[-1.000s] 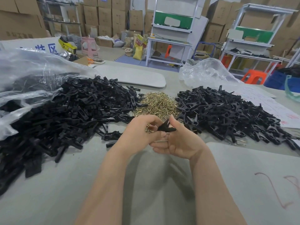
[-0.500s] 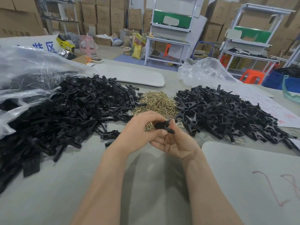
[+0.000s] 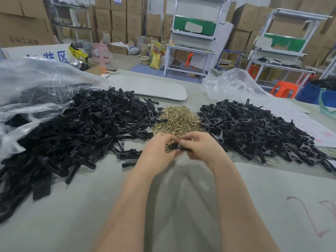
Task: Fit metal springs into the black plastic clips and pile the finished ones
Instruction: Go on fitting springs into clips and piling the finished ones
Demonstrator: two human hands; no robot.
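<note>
My left hand (image 3: 158,151) and my right hand (image 3: 201,148) meet at the table's middle, both pinching one small black plastic clip (image 3: 175,146) between their fingertips. Just behind them lies a heap of brass-coloured metal springs (image 3: 179,120). A big pile of black clips (image 3: 78,131) spreads to the left. Another pile of black clips (image 3: 254,131), with thin wires showing among them, lies to the right. Whether a spring sits in the held clip is hidden by my fingers.
A grey table (image 3: 91,206) carries everything. A clear plastic bag (image 3: 31,84) covers the left pile's far side; another crumpled bag (image 3: 231,84) lies behind the right pile. A grey board (image 3: 156,88) lies at the back, a second board (image 3: 291,206) at right front. Two loose clips (image 3: 129,154) lie left of my hands.
My right hand has turned over, from palm up to knuckles up, and its fingers have closed over the clip. Both hands stay together over the near edge of the springs.
</note>
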